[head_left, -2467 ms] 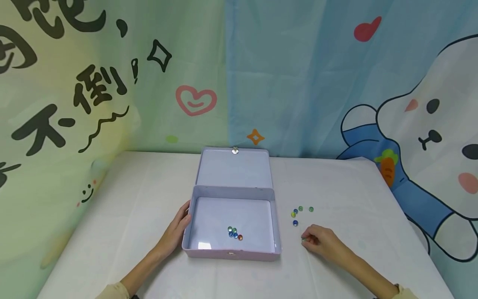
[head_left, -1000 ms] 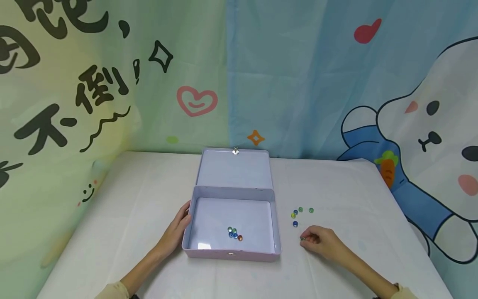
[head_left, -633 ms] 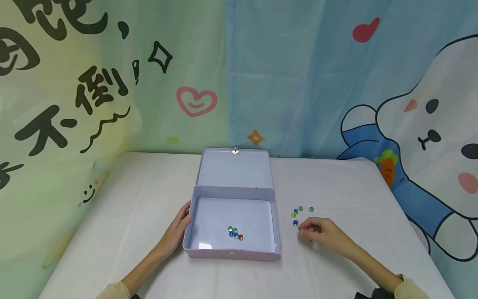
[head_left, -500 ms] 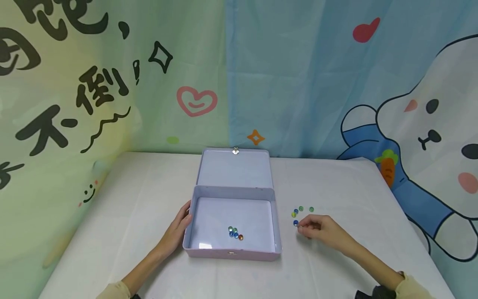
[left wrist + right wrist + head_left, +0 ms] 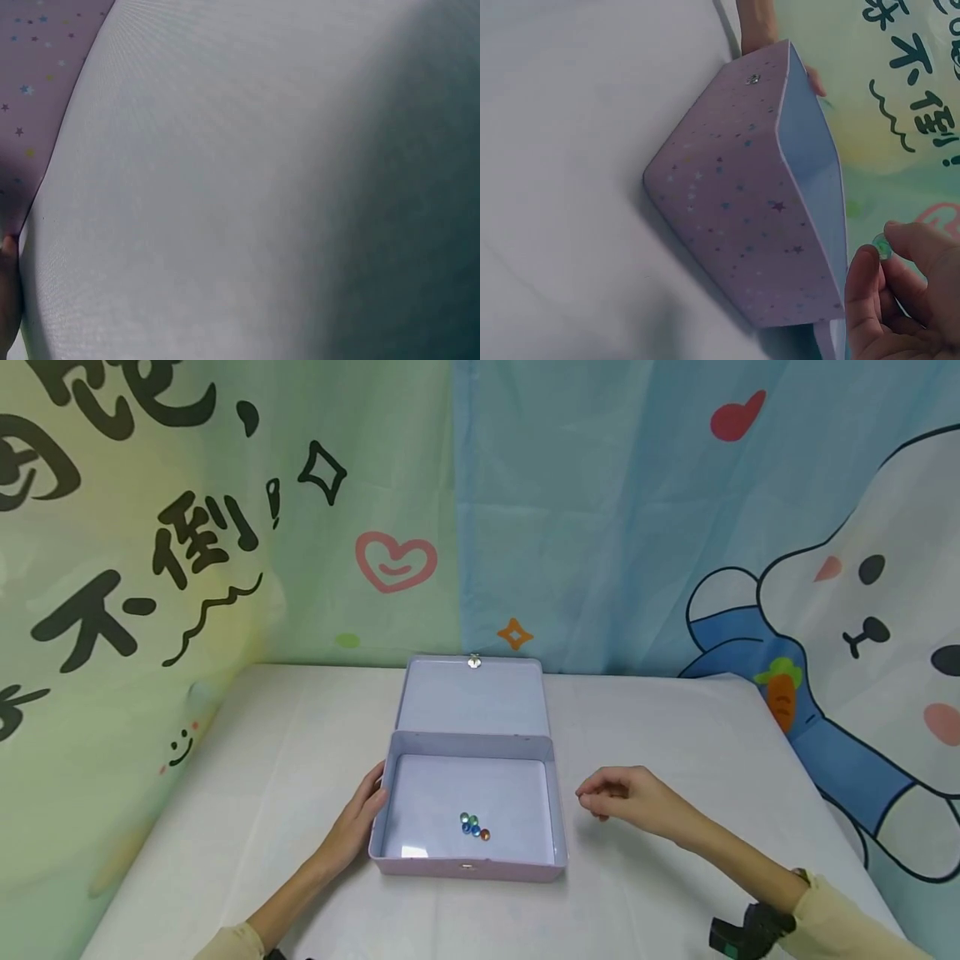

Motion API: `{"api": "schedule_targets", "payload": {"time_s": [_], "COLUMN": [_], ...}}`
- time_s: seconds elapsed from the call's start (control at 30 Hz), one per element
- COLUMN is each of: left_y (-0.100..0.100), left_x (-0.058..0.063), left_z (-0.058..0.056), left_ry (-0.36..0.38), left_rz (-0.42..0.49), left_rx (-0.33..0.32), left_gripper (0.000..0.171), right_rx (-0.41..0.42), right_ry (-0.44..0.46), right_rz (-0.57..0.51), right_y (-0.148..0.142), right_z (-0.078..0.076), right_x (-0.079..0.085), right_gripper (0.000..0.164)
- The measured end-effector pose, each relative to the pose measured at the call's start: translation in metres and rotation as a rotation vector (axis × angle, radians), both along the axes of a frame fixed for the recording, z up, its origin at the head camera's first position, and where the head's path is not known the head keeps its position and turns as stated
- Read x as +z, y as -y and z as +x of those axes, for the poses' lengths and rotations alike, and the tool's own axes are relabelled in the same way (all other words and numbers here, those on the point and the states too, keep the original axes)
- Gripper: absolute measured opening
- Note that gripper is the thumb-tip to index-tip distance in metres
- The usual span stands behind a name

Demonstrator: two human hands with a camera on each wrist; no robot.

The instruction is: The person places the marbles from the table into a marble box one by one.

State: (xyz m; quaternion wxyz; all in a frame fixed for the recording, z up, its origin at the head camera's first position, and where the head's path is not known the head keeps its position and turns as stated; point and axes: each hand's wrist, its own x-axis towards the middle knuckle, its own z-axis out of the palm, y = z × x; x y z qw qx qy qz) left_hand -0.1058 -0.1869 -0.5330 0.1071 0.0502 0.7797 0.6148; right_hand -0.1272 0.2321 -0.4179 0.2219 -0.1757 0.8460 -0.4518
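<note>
Between the thumb and fingertips of my right hand (image 5: 626, 796) a small clear green marble (image 5: 883, 246) is pinched. The hand hovers above the table, a little right of the open tin box (image 5: 468, 870). My left hand (image 5: 352, 822) rests against the box's left side, fingers along the outer wall and thumb at the rim. Inside the box, near its front, lies a small cluster of green, blue and orange marbles (image 5: 476, 828). In the right wrist view the box's outside is pink with stars. Loose marbles seen earlier on the table are hidden behind my right hand.
The box lid (image 5: 471, 697) stands open toward the back. A white cloth (image 5: 315, 735) covers the table. Printed curtains (image 5: 547, 527) hang behind and beside it. A black wrist camera (image 5: 753, 931) sits on my right forearm.
My right hand has lifted off the table with the marble and moved left and farther back, toward the box. It now covers the loose marbles. The left hand and box have stayed put.
</note>
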Motion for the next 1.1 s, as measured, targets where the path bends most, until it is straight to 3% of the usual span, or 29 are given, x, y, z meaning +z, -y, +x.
{"api": "schedule_targets", "payload": {"time_s": [0.2,0.6,1.1], "left_y": [0.0,-0.001,-0.001], "left_x": [0.0,0.002,0.001], "left_z": [0.0,0.0,0.002], "left_ry": [-0.001,0.013,0.008], "left_rz": [-0.009,-0.016,-0.016], "left_rx": [0.0,0.009,0.0], "left_gripper": [0.053,0.053,0.052], "right_rx": [0.045,0.135,0.185], "right_ry": [0.01,-0.011,-0.024], "right_rz": [-0.003,0.016,0.033], "right_y": [0.013,0.04,0.059], "right_z": [-0.006,-0.015,-0.031], "right_x": [0.01,0.012,0.009], "right_gripper": [0.026,0.021,0.02]}}
